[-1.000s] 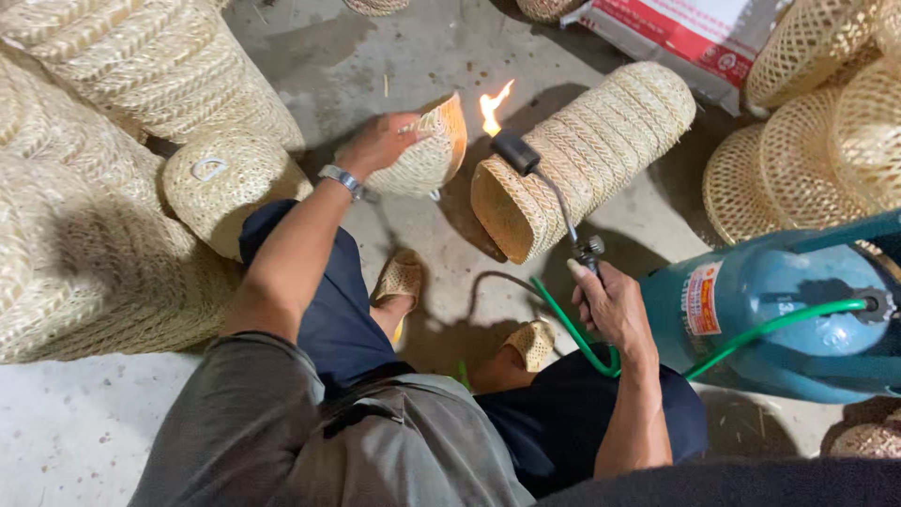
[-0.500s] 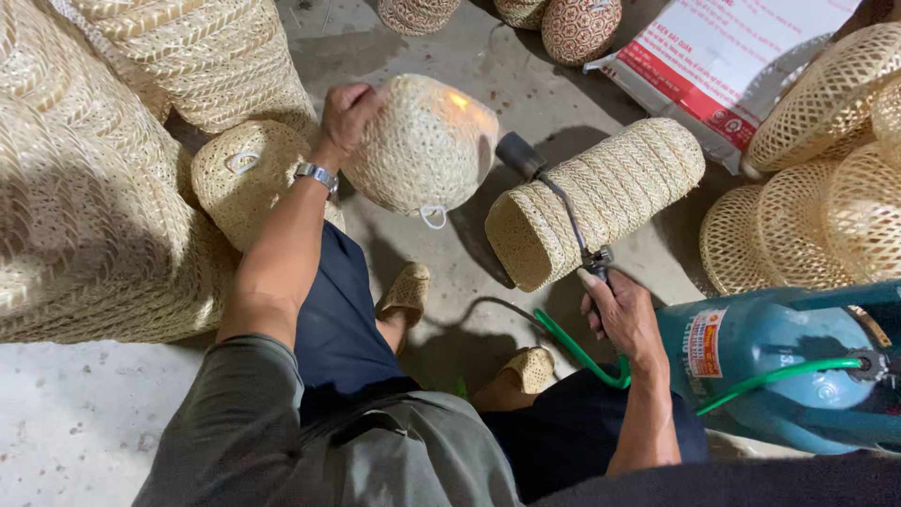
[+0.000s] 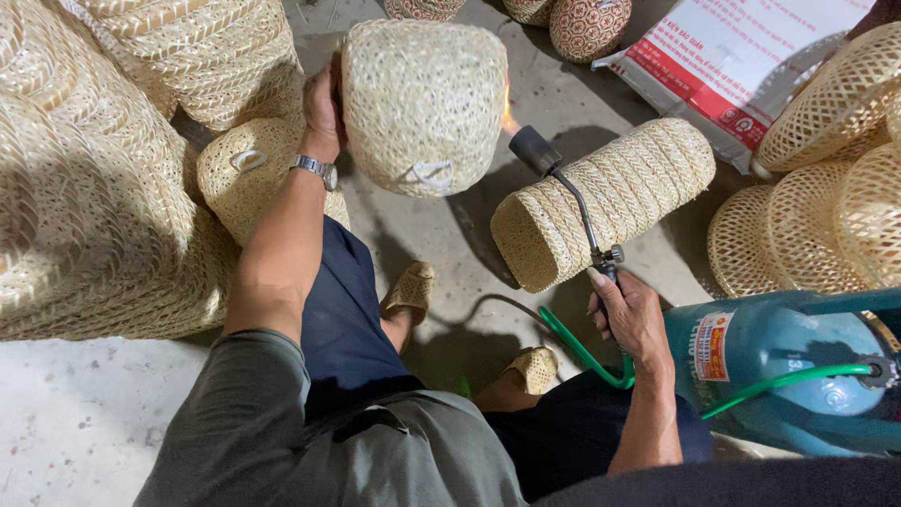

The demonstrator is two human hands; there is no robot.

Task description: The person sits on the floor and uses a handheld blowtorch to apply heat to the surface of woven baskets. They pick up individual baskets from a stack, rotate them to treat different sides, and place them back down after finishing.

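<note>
Two bare hands are seen above a concrete floor [image 3: 75,422], on which the person is seated with woven sandals [image 3: 413,289] on the feet. Nearest, at the lower right, a blue gas cylinder [image 3: 788,376] is laid on its side, and a green hose [image 3: 582,352] is led from it across the floor toward the right hand [image 3: 631,314]. The grip of that hand is clenched around the handle of a gas torch [image 3: 572,202], whose thin metal tube is angled up and away to a dark burner head; a small orange flame [image 3: 508,115] is seen just beyond the head. Just beside the tube, on the floor, a long cylindrical woven basket [image 3: 638,183] is laid on its side. Farther off and to the left, a rounded woven basket [image 3: 422,103] is held up off the floor by the left hand [image 3: 324,108], whose grip is closed on its left edge; a wristwatch [image 3: 314,169] is worn on that wrist. The flame is close to the held basket's right side. Stacks of woven baskets [image 3: 84,207] are piled along the left, and open-weave baskets [image 3: 826,160] along the right edge.
</note>
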